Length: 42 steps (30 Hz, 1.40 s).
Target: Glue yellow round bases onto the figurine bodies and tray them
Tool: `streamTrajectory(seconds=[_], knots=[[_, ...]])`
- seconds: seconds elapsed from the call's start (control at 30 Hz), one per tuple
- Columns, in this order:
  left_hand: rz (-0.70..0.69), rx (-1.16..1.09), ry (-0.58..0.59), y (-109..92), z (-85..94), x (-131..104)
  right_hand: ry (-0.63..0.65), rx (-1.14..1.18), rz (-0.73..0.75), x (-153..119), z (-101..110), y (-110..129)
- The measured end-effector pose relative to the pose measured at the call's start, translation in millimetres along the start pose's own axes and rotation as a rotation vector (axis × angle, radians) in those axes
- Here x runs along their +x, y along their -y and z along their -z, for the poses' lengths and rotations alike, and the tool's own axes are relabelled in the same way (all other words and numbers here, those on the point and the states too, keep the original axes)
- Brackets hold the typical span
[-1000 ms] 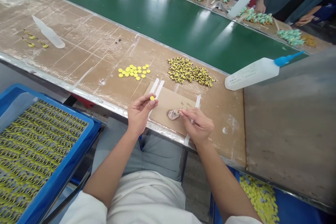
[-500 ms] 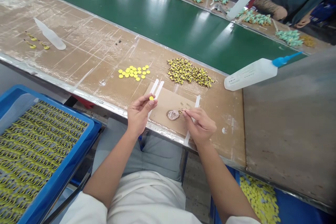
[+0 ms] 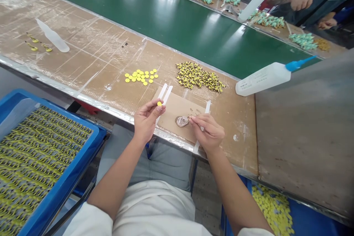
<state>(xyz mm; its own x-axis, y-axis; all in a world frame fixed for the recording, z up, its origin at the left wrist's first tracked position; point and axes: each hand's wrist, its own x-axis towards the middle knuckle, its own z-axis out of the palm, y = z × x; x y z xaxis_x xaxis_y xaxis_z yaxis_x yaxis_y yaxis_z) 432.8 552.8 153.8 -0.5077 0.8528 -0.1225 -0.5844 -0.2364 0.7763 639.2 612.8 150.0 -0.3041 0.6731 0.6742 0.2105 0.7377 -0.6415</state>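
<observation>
One yellow disc [image 3: 159, 103] sits pinched in the left hand [image 3: 145, 121]; the right hand [image 3: 209, 131] pinches a tiny piece [image 3: 189, 118] at three o'clock of the pale blob [image 3: 181, 121], droppable if fingertips slip.

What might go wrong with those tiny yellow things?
The little yellow disc might slip, since only the left hand's fingertips pinch it.

The right hand is right beside the pale blob, so its fingers could get smeared if that is wet; I can't tell.
</observation>
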Motion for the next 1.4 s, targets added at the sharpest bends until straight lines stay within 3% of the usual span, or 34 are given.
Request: streamTrajectory(seconds=[0.23, 0.4, 0.6, 0.73, 1.4], knots=[[0.053, -0.061, -0.010, -3.6, 3.8, -9.2, -0.161, 0.092, -0.163, -0.9, 1.1, 10.3], [0.197, -0.130, 0.039, -11.8, -4.8, -36.3, -0.322, 0.309, -0.416, 7.7, 2.5, 45.0], [0.305, -0.180, 0.129, -24.3, -24.9, -73.7, -0.265, 0.436, -0.383, 20.9, -7.1, 104.9], [0.288, -0.173, 0.154, -26.4, -28.8, -84.6, -0.203, 0.480, -0.377, 21.1, -14.9, 124.8], [0.193, -0.116, 0.216, -23.5, -28.5, -89.2, -0.165, 0.421, -0.339, 11.6, -17.1, 121.7]])
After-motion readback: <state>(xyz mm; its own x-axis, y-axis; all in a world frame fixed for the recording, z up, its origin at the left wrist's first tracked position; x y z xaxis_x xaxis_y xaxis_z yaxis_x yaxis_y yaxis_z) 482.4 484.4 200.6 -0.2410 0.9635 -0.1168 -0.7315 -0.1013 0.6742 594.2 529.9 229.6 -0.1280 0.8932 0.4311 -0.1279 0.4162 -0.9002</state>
